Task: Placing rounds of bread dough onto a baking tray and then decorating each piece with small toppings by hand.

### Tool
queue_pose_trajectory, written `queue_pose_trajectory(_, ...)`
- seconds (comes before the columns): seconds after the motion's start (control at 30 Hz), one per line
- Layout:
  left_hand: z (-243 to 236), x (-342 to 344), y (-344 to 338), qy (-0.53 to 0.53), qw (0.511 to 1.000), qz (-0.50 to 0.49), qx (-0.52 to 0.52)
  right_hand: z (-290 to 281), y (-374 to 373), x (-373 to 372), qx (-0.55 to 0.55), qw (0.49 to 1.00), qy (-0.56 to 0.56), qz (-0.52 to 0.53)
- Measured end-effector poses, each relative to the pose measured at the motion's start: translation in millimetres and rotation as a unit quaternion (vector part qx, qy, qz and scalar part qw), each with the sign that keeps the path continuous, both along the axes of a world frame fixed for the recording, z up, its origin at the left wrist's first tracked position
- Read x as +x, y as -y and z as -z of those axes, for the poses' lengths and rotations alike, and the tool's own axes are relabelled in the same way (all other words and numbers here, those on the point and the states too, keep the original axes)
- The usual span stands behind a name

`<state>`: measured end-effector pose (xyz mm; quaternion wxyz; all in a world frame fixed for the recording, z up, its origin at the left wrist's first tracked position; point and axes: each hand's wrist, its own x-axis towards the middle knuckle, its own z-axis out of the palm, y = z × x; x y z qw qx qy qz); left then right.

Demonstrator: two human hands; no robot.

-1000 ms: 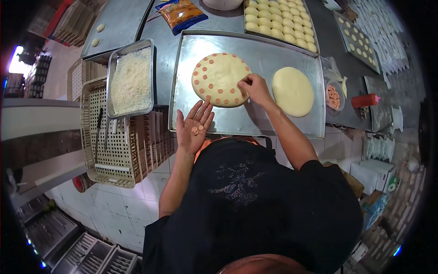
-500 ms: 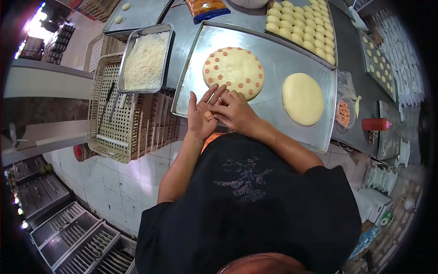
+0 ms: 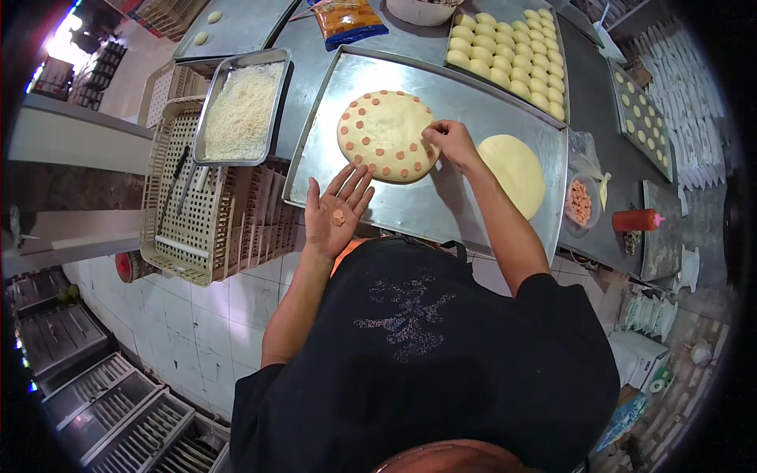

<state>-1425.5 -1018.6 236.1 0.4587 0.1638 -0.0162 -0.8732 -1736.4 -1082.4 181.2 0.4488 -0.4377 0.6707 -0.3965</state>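
My left hand [image 3: 335, 214] is held palm up over the tray's near edge, fingers stretched out. A few orange-pink sausage slices [image 3: 338, 217] rest on its palm. My right hand [image 3: 451, 143] is pinched at the right edge of a round dough disc [image 3: 386, 122]; its fingertips hide whatever is between them. Similar slices ring the disc's rim, with several further in. A second, plain dough disc [image 3: 514, 173] lies to the right, partly behind my right forearm. Both discs sit on a large metal tray [image 3: 465, 102].
A pan of pale crumbs [image 3: 240, 114] rests by stacked plastic crates [image 3: 177, 205] at left. Dough balls fill a tray [image 3: 505, 63] at the back. To the right are a bowl of orange pieces [image 3: 579, 202] and a red squeeze bottle [image 3: 637, 220]. An orange packet [image 3: 347, 24] lies behind.
My right hand has moved from my left palm out to the dough disc's right edge. My left hand has shifted slightly down and left in the picture, still palm up with slices.
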Motion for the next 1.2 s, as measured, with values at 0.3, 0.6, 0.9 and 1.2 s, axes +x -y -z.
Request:
queue_pose_trajectory(0.3, -0.5, 5.5, -3.4, 0.005, 1.0, -0.024, 0.009, -14.2, 3.4, 18.5, -0.056, 0.98, -0.191, 0.004)
queue_pose_trajectory(0.6, 2.0, -5.3, 9.0, 0.022, 0.999, 0.027, -0.027, -86.8, -61.5, 137.8, -0.37, 0.845, -0.18, -0.342)
queue_pose_trajectory(0.9, -8.7, -7.4, -1.5, -0.016, 0.998, 0.045, -0.029, -86.8, -61.5, 142.2, -0.345, 0.832, -0.234, -0.367)
queue_pose_trajectory(1.2, -4.6, -3.9, 0.9, -0.129, 0.991, 0.027, -0.017, -80.9, -13.1, 77.9, -0.134, 0.98, 0.046, -0.14)
